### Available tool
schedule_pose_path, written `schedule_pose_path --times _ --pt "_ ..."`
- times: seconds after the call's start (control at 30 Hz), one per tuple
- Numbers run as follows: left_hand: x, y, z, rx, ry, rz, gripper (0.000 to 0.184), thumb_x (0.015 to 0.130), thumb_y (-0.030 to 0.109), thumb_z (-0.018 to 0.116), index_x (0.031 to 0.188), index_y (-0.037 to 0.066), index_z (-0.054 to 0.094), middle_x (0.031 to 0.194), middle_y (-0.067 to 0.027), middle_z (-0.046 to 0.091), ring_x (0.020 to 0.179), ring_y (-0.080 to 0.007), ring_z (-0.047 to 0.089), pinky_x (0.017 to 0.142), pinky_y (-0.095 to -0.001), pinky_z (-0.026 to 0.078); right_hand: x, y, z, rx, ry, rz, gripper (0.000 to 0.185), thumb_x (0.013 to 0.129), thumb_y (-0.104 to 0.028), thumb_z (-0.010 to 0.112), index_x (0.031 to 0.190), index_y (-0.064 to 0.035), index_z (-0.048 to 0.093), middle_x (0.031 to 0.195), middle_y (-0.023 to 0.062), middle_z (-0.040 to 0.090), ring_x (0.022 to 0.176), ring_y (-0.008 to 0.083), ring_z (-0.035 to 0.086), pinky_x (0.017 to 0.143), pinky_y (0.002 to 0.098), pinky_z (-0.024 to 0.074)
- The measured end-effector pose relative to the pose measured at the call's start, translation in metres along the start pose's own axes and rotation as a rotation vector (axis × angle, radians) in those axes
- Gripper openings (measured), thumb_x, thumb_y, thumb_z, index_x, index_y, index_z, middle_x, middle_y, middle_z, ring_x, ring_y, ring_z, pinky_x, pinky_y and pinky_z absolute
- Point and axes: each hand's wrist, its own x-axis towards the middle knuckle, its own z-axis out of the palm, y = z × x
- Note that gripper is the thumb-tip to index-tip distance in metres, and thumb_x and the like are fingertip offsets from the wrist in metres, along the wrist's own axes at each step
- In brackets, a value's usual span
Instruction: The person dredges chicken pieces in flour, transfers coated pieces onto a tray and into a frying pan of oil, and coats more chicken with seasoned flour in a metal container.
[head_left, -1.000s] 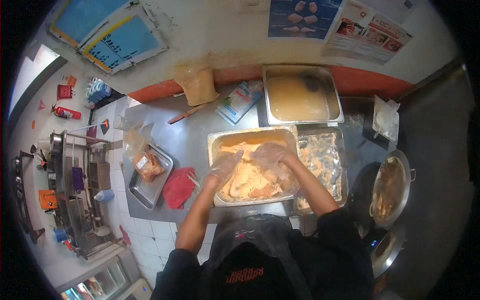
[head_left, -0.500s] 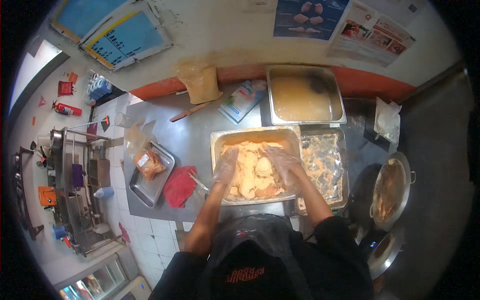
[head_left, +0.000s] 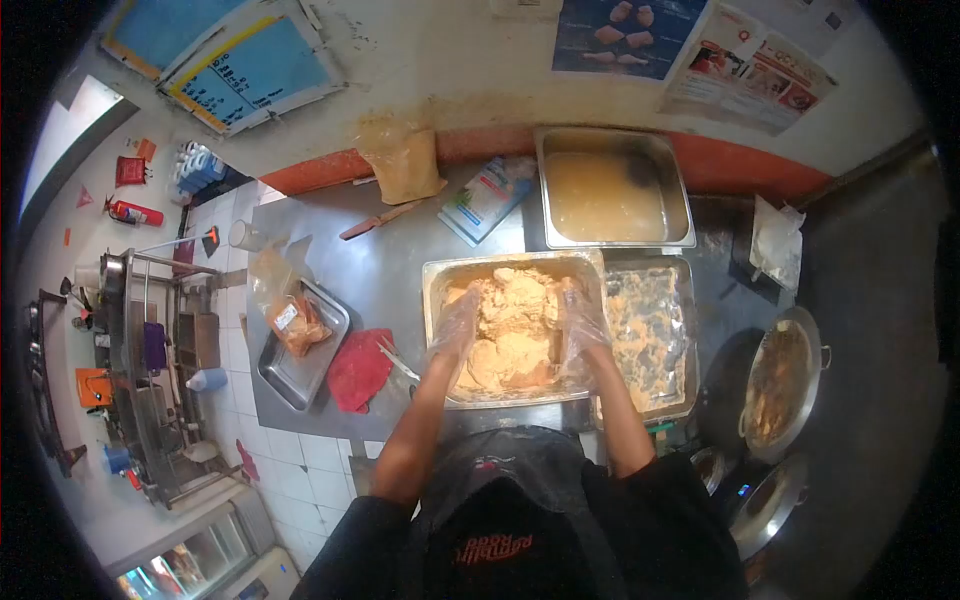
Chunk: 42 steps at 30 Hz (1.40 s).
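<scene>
- Table [head_left: 390, 235] reaches well left of the pan [head_left: 515, 403].
- Pan's right rim sits beside a tray [head_left: 645, 345].
- Floured food [head_left: 515, 325] lies inside, between both hands.
- Left hand [head_left: 456, 325], right hand [head_left: 582, 325]: near side walls; grip unclear.

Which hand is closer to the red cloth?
Left. The left hand is inside the powder pan at its left side, right of the red cloth; the right hand is farther off, at the pan's right side.
</scene>
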Motion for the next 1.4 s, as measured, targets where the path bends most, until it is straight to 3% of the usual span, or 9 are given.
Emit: schedule_pose_path --times 0.17,0.27,0.37,0.6,0.97,1.07,1.17,1.27,1.4 --pt "0.033 -0.060 0.043 -0.013 -0.077 -0.008 0.063 0.104 0.047 0.028 0.137 -0.001 0.050 0.134 -0.0224 0.057 0.131 -0.0341 0.048 0.109 -0.0388 0.036 -0.005 -0.014 0.020 -0.099 0.168 0.045 0.093 0.092 -0.074 0.035 0.150 -0.0015 0.032 0.145 0.0237 0.046 0.136 0.0367 0.041 0.113 0.0389 0.0304" --pt "-0.005 0.009 0.027 -0.042 -0.062 -0.121 0.067 0.102 0.052 0.030 0.133 -0.002 0.054 0.129 -0.0245 0.059 0.126 -0.0357 0.051 0.106 -0.0403 0.037 -0.012 -0.020 0.012 -0.226 0.287 -0.278 0.092 0.090 -0.076 0.036 0.142 -0.0004 0.046 0.142 0.0269 0.048 0.134 0.0385 0.043 0.113 0.0408 0.0306" --pt "-0.051 0.094 -0.017 0.019 -0.071 -0.219 0.071 0.100 0.056 0.032 0.129 -0.002 0.058 0.125 -0.0267 0.061 0.122 -0.0373 0.054 0.104 -0.0418 0.039 -0.019 -0.019 0.005 -0.045 0.191 -0.142 0.091 0.090 -0.076 0.036 0.139 0.0000 0.050 0.141 0.0273 0.049 0.134 0.0385 0.043 0.113 0.0414 0.0307" --pt "0.010 -0.088 0.054 -0.031 -0.044 -0.186 0.085 0.094 0.072 0.031 0.127 -0.001 0.061 0.123 -0.0245 0.063 0.118 -0.0368 0.057 0.100 -0.0442 0.039 0.040 0.023 0.026 -0.149 0.044 -0.153 0.090 0.090 -0.078 0.032 0.139 -0.0049 0.052 0.135 0.0238 0.055 0.126 0.0361 0.050 0.109 0.0395 0.0347" --pt "-0.026 0.000 -0.001 0.233 -0.212 -0.234 0.078 0.098 0.065 0.030 0.136 0.001 0.053 0.132 -0.0232 0.058 0.123 -0.0363 0.054 0.102 -0.0426 0.039 -0.001 -0.015 -0.003 -0.332 -0.202 0.066 0.091 0.091 -0.079 0.025 0.130 -0.0037 0.059 0.130 0.0220 0.060 0.123 0.0339 0.055 0.104 0.0391 0.0398" --pt "-0.022 -0.028 0.030 0.028 -0.111 -0.197 0.089 0.096 0.071 0.024 0.136 -0.003 0.052 0.142 -0.0239 0.050 0.136 -0.0338 0.042 0.112 -0.0406 0.031 0.026 0.009 0.039 -0.397 0.100 -0.135 0.093 0.086 -0.074 0.048 0.136 0.0039 0.050 0.135 0.0249 0.055 0.128 0.0275 0.051 0.106 0.0362 0.0392" --pt "-0.030 -0.018 0.040 -0.060 -0.088 -0.154 0.082 0.097 0.068 0.030 0.140 0.000 0.049 0.140 -0.0234 0.052 0.132 -0.0347 0.046 0.109 -0.0415 0.034 0.027 -0.001 0.035 -0.383 -0.004 -0.234 0.089 0.091 -0.067 0.047 0.140 0.0083 0.042 0.137 0.0229 0.054 0.131 0.0228 0.050 0.109 0.0356 0.0374" --pt "0.007 -0.102 0.058 -0.238 -0.019 0.068 0.080 0.097 0.065 0.036 0.140 -0.001 0.049 0.137 -0.0222 0.054 0.128 -0.0326 0.050 0.105 -0.0400 0.038 0.027 0.027 0.017 -0.263 0.001 -0.384 0.077 0.097 -0.065 0.033 0.150 -0.0088 0.036 0.150 0.0184 0.043 0.138 0.0328 0.041 0.114 0.0363 0.0337" --pt "-0.042 0.037 -0.026 -0.170 -0.167 -0.269 0.075 0.096 0.061 0.044 0.137 -0.002 0.051 0.138 -0.0222 0.054 0.128 -0.0321 0.052 0.101 -0.0370 0.044 0.073 0.035 -0.014 -0.348 -0.168 -0.521 0.069 0.099 -0.055 0.041 0.149 -0.0076 0.039 0.148 0.0183 0.045 0.135 0.0327 0.043 0.110 0.0360 0.0370"
